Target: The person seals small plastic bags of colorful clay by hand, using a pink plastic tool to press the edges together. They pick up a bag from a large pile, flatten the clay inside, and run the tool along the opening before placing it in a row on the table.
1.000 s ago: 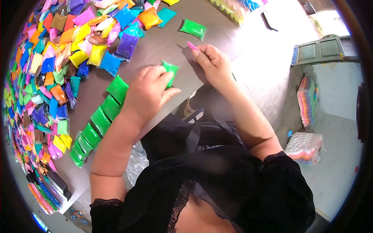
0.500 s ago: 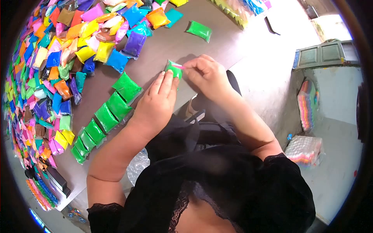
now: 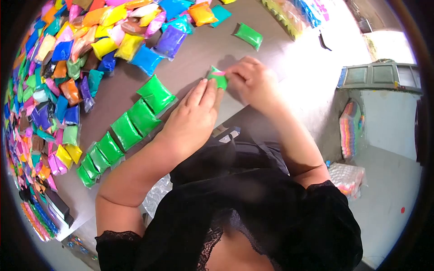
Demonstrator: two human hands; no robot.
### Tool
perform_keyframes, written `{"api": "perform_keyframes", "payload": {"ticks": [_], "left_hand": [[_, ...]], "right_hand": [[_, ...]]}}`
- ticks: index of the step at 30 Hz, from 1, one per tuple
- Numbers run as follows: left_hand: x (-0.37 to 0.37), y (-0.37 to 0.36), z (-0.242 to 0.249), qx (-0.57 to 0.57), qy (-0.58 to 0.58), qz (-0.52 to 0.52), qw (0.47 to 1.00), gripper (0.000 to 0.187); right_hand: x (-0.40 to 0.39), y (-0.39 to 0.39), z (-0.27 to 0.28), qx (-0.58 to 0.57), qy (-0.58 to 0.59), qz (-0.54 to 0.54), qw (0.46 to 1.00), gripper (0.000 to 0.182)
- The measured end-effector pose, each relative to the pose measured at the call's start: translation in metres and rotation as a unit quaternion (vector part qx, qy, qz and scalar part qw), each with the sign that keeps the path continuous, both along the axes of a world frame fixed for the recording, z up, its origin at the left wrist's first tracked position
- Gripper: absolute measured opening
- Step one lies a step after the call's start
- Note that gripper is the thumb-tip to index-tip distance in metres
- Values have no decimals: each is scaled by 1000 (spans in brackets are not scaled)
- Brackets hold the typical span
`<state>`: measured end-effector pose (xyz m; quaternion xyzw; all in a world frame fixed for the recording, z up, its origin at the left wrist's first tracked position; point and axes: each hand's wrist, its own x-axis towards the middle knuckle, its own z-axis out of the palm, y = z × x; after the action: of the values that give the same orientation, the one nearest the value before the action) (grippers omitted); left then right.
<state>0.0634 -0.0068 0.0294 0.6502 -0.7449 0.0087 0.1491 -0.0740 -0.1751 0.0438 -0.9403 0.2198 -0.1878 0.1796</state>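
Note:
My left hand (image 3: 192, 113) presses its straight, close-set fingers on a small green packet (image 3: 219, 81) in clear plastic at the table's near side. The thumb is hidden. My right hand (image 3: 253, 81) is closed in a pinch at the packet's right end, on a thin pink strip (image 3: 219, 73) that lies across the top of the packet. Left of my left arm runs a row of several green packets (image 3: 127, 131), side by side. Another green packet (image 3: 249, 36) lies alone beyond my hands.
A big heap of multicoloured packets (image 3: 104, 47) covers the left of the table (image 3: 199, 63). A black box (image 3: 58, 205) sits at the lower left edge. Bagged colourful goods (image 3: 289, 18) lie at the far edge. Wrapped stacks (image 3: 346, 178) stand on the floor to the right.
The view has shifted slightly, and both hands and the packet appear a little farther right and up. The pink strip now lies across the packet's top, and my right hand stays pinched beside it.

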Motion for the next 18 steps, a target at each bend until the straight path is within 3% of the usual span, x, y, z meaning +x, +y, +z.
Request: {"api": "perform_keyframes", "payload": {"ticks": [9,12,14,15,17,18], "left_hand": [[0,-1,3,-10,-28,-13,999,41],[0,-2,-3,-31,27,-6,999,41],[1,-2,-3,-33,50,-2,998,42],[0,0,-4,-26,73,11,997,43],[-2,0,-4,-46,79,17,996,45],[-1,0,-2,-67,78,26,994,47]], "right_hand": [[3,-3,6,10,34,12,999,10],[3,-17,2,-35,106,-59,992,11],[-1,-21,0,57,-22,-63,996,13],[-5,-19,-5,56,-17,-67,996,13],[-15,-14,-17,222,-100,-112,963,14],[-18,-13,-20,221,-99,-113,964,14]]}}
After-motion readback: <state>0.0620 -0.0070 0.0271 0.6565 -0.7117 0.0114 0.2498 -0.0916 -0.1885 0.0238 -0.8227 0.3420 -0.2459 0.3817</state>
